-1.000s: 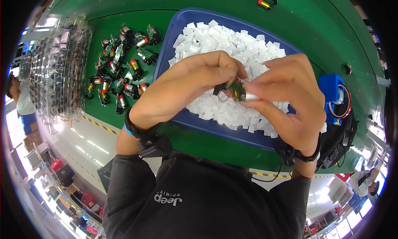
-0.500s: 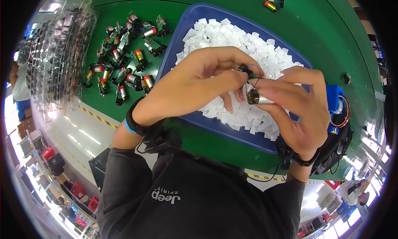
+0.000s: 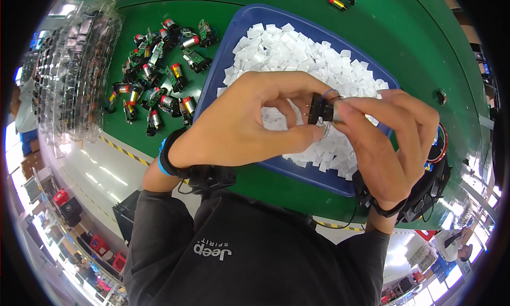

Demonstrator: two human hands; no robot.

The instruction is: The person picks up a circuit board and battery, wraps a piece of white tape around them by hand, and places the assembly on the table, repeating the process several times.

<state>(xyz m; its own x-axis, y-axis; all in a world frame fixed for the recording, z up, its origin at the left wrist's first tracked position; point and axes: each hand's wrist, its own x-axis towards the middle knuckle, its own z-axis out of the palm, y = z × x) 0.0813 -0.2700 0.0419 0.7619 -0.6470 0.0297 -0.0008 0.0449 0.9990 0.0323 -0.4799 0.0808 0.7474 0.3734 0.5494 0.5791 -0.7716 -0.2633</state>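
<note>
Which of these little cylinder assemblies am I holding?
The assembly above the blue tray, gripped by the right hand; the others lie on the green table.

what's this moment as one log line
left hand: at black pinned piece; right hand: gripping silver cylinder; below: blue tray, white squares

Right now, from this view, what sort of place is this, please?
Probably an electronics assembly workshop: small circuit-board parts lie heaped on a green workbench, and clear plastic trays are stacked at the left.
</note>
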